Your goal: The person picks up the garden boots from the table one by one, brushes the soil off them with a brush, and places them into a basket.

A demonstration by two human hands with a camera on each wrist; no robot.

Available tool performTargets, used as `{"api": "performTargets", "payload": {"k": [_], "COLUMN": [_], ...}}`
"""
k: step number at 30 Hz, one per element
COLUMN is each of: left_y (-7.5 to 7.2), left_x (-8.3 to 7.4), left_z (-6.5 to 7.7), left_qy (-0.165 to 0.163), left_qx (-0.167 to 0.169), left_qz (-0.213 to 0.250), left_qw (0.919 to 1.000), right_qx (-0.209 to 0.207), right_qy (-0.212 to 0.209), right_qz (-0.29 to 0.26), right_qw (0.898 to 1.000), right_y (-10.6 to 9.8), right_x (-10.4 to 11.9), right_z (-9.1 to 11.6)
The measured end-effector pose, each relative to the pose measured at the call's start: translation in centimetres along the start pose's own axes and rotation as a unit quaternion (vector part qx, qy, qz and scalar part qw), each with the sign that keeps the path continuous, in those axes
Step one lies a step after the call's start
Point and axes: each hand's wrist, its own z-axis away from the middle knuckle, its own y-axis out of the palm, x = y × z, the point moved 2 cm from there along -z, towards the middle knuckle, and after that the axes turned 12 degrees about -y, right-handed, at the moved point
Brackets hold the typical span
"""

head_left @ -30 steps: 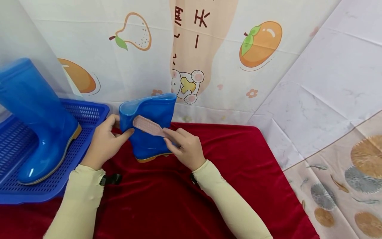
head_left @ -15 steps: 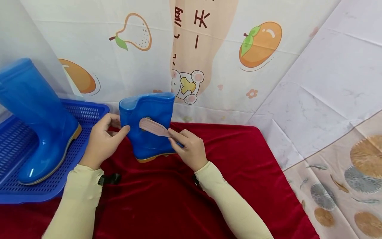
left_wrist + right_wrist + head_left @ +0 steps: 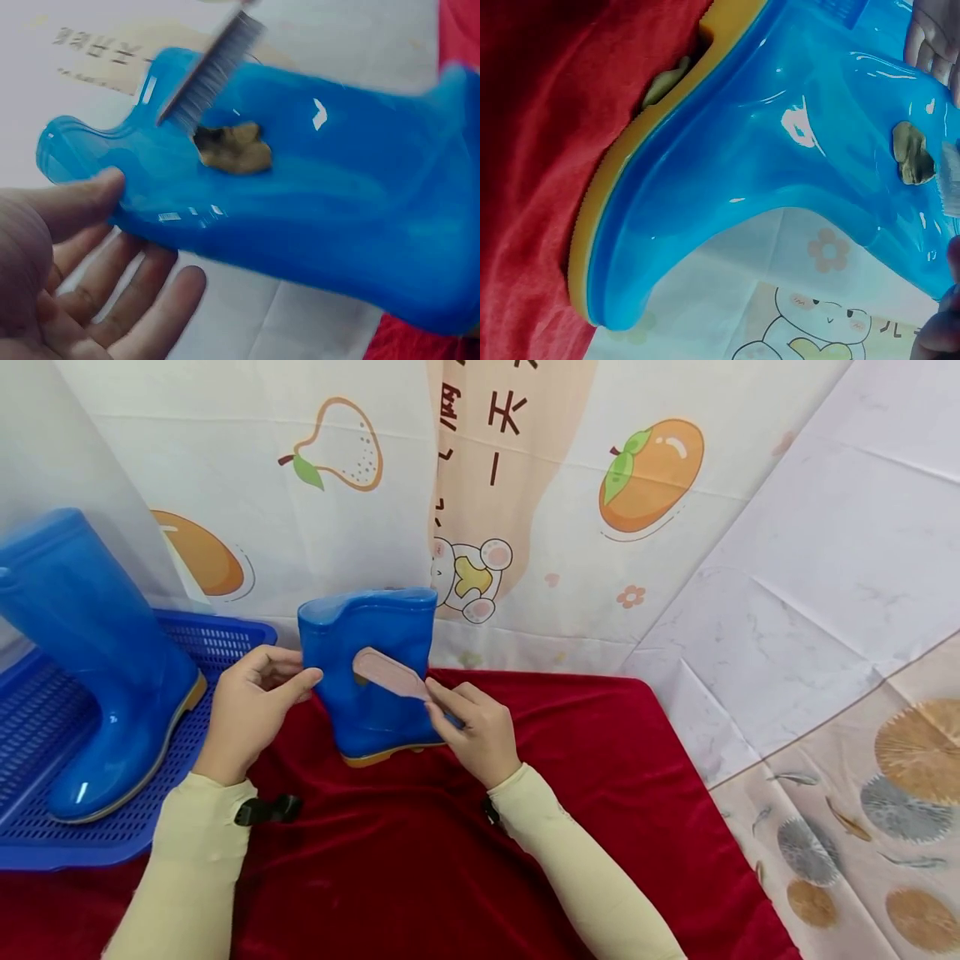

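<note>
A blue rain boot [image 3: 375, 693] with a yellow sole stands upright on the red cloth. My left hand [image 3: 251, 706] holds the left edge of its shaft, thumb in front and the other fingers behind. My right hand [image 3: 476, 731] pinches the handle of a pale pink brush [image 3: 390, 673] in front of the shaft. In the left wrist view, the bristles of the brush [image 3: 214, 71] point at a brown, mud-like lump [image 3: 234, 148] stuck on the boot [image 3: 337, 187]. The right wrist view also shows this lump [image 3: 913, 154] on the boot [image 3: 727, 165].
At the left, a blue plastic basket [image 3: 45, 735] holds a second blue boot [image 3: 112, 677]. A brownish lump [image 3: 666, 81] lies against the sole in the right wrist view. Behind the red cloth [image 3: 570, 760] hangs a printed white curtain [image 3: 555, 635].
The brush and my right hand have moved a little to the right across the shaft. My left hand has shifted slightly left, and the boot's top has tipped a little.
</note>
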Motion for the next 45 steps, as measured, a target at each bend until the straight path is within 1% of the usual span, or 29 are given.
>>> {"api": "performTargets", "payload": {"k": [2,4,7,10,14,18,22,27,29,33,38,41,45], "left_y": [0.0,-0.1,-0.1,-0.1,-0.1,0.0,0.0,-0.1,-0.1,-0.1,0.2,0.3,0.5], "left_x": [0.0,0.1,0.2,0.1,0.0,0.0,-0.1,-0.1,-0.1,0.1,0.3,0.3,0.2], "left_z": [-0.1,-0.1,-0.1,-0.1,-0.1,0.0,0.0,0.1,0.1,0.0,-0.1,-0.1,-0.1], "left_qy": [-0.026,-0.042,-0.047,-0.050,-0.054,-0.052,-0.048,-0.046,-0.045,-0.046,-0.045,-0.044,-0.044], "left_qx": [0.025,0.043,0.055,0.057,0.052,0.045,0.039,0.034,0.032,0.030,0.030,0.030,0.032], "left_qz": [0.049,0.087,0.107,0.101,0.067,0.034,0.027,0.021,0.019,0.019,0.019,0.018,0.015], "left_qw": [0.9981,0.9944,0.9916,0.9920,0.9949,0.9971,0.9977,0.9982,0.9983,0.9983,0.9984,0.9984,0.9984], "right_qx": [-0.004,-0.008,-0.007,0.005,0.025,0.038,0.037,0.033,0.029,0.015,-0.002,-0.003,0.010], "right_qy": [0.000,-0.003,-0.009,-0.008,0.008,0.026,0.027,0.016,0.012,-0.001,-0.022,-0.039,-0.055], "right_qz": [-0.003,-0.008,-0.013,-0.009,0.009,0.021,0.039,0.068,0.069,0.054,0.039,0.038,0.052], "right_qw": [1.000,1.000,1.000,1.000,1.000,0.999,0.998,0.997,0.997,0.998,0.999,0.999,0.997], "right_y": [0.1,0.2,0.4,0.6,0.8,0.7,0.4,0.1,-0.1,-0.3,-0.6,-0.6,-0.5], "right_x": [0.1,0.2,0.4,0.5,0.1,-0.3,-0.6,-0.9,-0.9,-0.7,-0.5,-0.2,0.0], "right_z": [-0.3,-0.6,-1.3,-1.6,-1.4,-0.6,0.1,0.8,0.8,0.4,-1.0,-1.9,-2.6]}}
